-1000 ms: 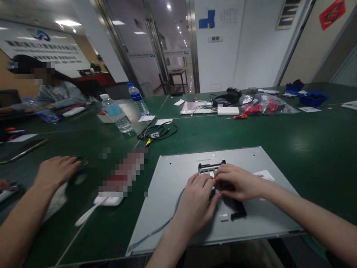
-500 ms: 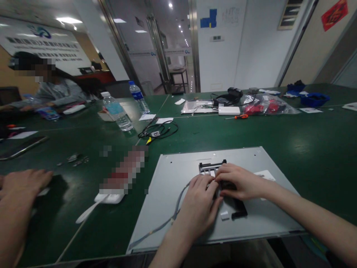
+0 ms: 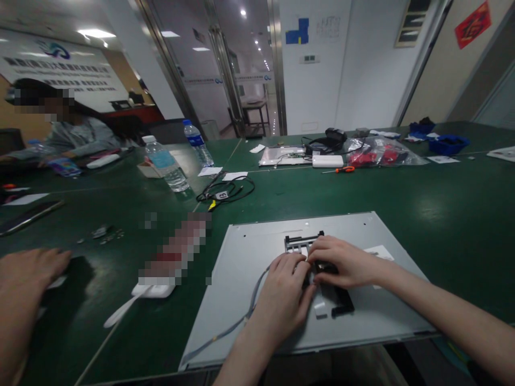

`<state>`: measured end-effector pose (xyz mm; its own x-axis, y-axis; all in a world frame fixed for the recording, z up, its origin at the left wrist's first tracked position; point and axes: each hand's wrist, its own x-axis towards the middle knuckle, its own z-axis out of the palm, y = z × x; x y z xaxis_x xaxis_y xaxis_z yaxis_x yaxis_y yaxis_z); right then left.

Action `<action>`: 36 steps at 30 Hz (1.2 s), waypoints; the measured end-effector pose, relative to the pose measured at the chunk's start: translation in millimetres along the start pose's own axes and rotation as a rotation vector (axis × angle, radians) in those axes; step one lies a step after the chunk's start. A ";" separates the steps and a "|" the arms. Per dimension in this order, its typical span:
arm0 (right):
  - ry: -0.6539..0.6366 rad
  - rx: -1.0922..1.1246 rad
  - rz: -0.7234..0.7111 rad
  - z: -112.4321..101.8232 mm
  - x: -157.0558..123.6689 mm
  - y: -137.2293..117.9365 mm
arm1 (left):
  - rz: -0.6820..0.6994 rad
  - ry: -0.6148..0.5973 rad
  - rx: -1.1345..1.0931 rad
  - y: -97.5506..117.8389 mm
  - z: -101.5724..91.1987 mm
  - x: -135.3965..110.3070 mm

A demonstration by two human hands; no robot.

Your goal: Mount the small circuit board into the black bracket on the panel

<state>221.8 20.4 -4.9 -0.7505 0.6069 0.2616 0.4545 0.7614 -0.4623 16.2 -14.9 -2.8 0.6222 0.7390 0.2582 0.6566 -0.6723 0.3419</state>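
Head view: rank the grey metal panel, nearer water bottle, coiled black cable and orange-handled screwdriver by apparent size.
1. grey metal panel, by far.
2. nearer water bottle and coiled black cable look about alike; not ranked.
3. orange-handled screwdriver, smallest, though farther from the camera.

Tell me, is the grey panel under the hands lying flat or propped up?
Lying flat: the grey panel rests on the green table, left hand and right hand on top.

Long green desks (image 3: 442, 214) fill the room. Beyond their far edge stands a white wall (image 3: 362, 86) bearing a blue sign (image 3: 293, 33), beside glass doors (image 3: 223, 75) onto a corridor lit by ceiling spots (image 3: 243, 11). A red decoration (image 3: 472, 24) hangs on the beige wall (image 3: 442, 69) at right.
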 end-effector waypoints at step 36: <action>0.002 0.015 0.010 -1.3 0.8 -1.1 | 0.005 0.000 -0.001 -0.2 -0.8 0.9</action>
<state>221.4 20.4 -3.1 -0.7453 0.6147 0.2584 0.4543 0.7518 -0.4779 16.2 -14.0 -2.0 0.6254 0.7359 0.2595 0.6534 -0.6756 0.3415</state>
